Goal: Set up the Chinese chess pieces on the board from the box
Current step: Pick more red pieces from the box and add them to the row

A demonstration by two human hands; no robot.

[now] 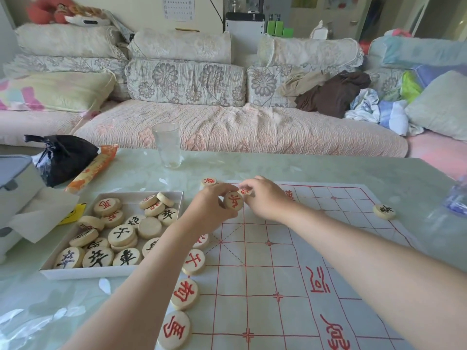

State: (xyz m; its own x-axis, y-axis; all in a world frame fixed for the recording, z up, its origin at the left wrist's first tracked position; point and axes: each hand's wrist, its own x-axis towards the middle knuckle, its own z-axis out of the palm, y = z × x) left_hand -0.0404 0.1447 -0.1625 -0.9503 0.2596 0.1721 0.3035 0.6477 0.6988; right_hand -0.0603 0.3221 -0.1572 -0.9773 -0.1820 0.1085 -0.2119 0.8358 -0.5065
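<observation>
A white paper board (pixel 290 261) with red grid lines lies on the table. Left of it stands a white box (pixel 50 272) holding several round wooden pieces with red or black characters. Along the board's left edge lie red-marked pieces (pixel 174 329), (pixel 185 293), (pixel 194 261), and another at the far corner (pixel 208 181). My left hand (pixel 209 210) pinches a red-marked piece (pixel 233 200) above the board's far left. My right hand (pixel 265 198) pinches a smaller-looking red piece (pixel 244 191) just behind it. One black-marked piece (pixel 384 211) sits by the board's right edge.
An empty drinking glass (pixel 167 145) stands at the table's far side. A black bag (pixel 63 157), an orange packet (pixel 93 168) and a grey-white appliance with paper (pixel 17 188) crowd the left. A sofa with cushions and clothes (pixel 227 122) lies behind. Clear plastic (pixel 457 198) sits far right.
</observation>
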